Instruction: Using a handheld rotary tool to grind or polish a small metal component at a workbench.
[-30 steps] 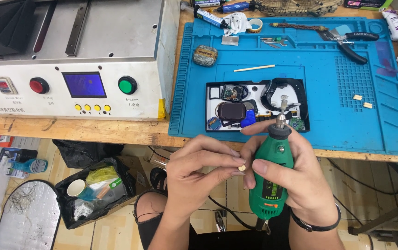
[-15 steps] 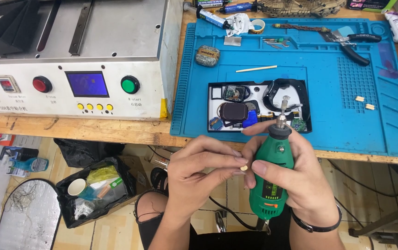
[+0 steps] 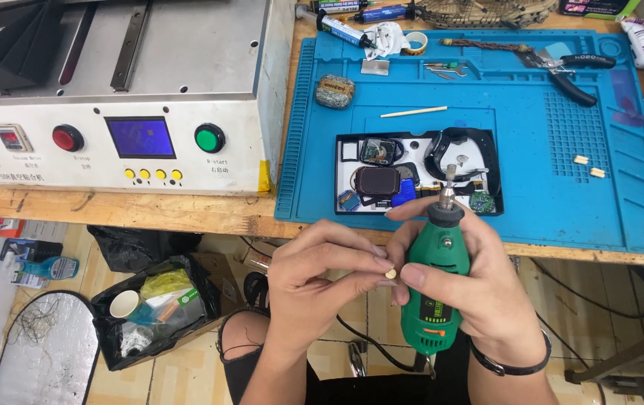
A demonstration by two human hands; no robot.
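The green rotary tool (image 3: 436, 281) is held almost upright in the right hand (image 3: 479, 289), below the front edge of the surface (image 3: 187, 214). Its body is green plastic with a dark label and an orange switch near the bottom, and a thin metal bit points up from its silver collet. The small tan piece (image 3: 390, 274) is round and pale, pinched between the fingertips of the left hand (image 3: 322, 281), touching the tool's side.
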